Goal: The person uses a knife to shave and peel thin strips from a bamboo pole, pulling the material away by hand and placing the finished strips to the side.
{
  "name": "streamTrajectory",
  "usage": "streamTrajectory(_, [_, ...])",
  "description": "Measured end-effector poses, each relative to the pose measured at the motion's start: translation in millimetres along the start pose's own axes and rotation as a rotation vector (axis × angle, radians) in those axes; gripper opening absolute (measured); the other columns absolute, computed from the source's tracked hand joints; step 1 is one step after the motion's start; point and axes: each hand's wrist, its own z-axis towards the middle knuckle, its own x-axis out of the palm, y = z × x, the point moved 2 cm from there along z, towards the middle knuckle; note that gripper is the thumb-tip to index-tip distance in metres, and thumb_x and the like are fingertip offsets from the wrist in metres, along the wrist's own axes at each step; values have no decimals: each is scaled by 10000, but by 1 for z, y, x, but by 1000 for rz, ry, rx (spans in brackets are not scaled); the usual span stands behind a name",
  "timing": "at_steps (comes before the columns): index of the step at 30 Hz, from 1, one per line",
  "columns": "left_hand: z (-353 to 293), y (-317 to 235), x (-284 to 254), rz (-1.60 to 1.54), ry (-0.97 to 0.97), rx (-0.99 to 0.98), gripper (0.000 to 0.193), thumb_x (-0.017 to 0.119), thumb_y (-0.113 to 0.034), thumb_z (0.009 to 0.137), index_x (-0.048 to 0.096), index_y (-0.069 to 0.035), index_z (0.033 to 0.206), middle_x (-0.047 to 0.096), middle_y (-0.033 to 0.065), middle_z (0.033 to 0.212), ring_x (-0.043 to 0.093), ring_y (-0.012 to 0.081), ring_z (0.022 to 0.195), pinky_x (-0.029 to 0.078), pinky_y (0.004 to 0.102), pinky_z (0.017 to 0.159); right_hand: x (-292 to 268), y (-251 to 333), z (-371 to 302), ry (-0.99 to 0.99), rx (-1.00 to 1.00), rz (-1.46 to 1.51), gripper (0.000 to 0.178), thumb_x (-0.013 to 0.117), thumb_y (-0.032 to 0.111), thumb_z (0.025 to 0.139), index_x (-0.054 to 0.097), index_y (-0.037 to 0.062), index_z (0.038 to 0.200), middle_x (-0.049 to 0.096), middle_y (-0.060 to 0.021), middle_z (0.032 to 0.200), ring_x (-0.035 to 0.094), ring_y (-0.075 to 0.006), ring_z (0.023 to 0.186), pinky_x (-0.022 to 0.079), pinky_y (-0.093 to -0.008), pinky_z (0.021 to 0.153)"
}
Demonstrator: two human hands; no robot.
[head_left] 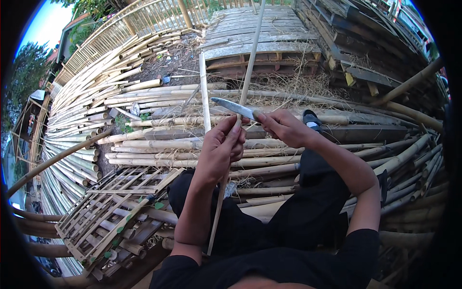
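Observation:
A long, thin bamboo strip [250, 62] runs from the top of the view down past my lap, tilted slightly. My left hand [225, 141] is closed around it near the middle, thumb along the strip. In my right hand [285, 127] is a knife [234, 108] with a wide grey blade pointing left. Its blade crosses the strip just above my left fingers and looks to be touching it. Most of the knife's handle is hidden inside my right fist. Left of the strip, a flat pale bamboo slat [205, 91] stands nearly upright.
Bamboo poles [159, 144] lie crosswise before me, with more stacked at left [72, 144]. A slatted bamboo panel [108, 219] rests at lower left. Wooden pallets [260, 29] and stacked planks [365, 48] stand farther back. Dry shavings [298, 79] are scattered around. A bamboo fence [149, 17] bounds the yard.

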Motion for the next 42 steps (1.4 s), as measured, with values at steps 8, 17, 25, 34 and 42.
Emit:
streamTrajectory(8, [-5, 3, 3, 117, -30, -43, 179, 386, -191, 1016, 483, -92, 1129, 368, -59, 623, 285, 2, 441, 221, 172, 379, -4, 20, -5, 5, -105, -332, 507, 600, 442, 877, 554, -10, 654, 385, -71, 487, 373, -155, 473, 312, -342, 471])
streamTrajectory(17, [2, 13, 11, 279, -89, 11, 162, 398, -198, 1013, 488, -65, 992, 340, -63, 585, 290, 6, 449, 225, 192, 388, 1, 11, -2, -158, 86, -510, 301, 625, 247, 789, 605, 1, 616, 517, -192, 522, 530, -360, 543, 422, -436, 571])
streamTrajectory(25, [4, 29, 15, 251, -67, -13, 179, 369, -226, 1021, 462, -75, 1036, 258, -66, 548, 218, 16, 397, 168, 199, 357, -8, -24, 6, -224, -61, -688, 249, 618, 222, 708, 602, -8, 611, 585, -225, 649, 581, -406, 660, 462, -464, 651])
streamTrajectory(34, [1, 28, 9, 290, -32, -16, 170, 355, -209, 1023, 459, -75, 1037, 283, -67, 546, 223, 8, 381, 167, 186, 341, -86, -39, 21, -500, 280, -265, 432, 607, 352, 835, 572, -24, 626, 523, -99, 516, 511, -213, 474, 391, -383, 501])
streamTrajectory(42, [8, 30, 10, 180, -107, -49, 177, 421, -205, 1002, 476, -64, 1094, 410, -45, 644, 266, -5, 398, 209, 163, 350, -6, -7, 2, -227, -61, -386, 352, 595, 283, 848, 594, -34, 696, 507, -179, 549, 484, -326, 501, 385, -421, 529])
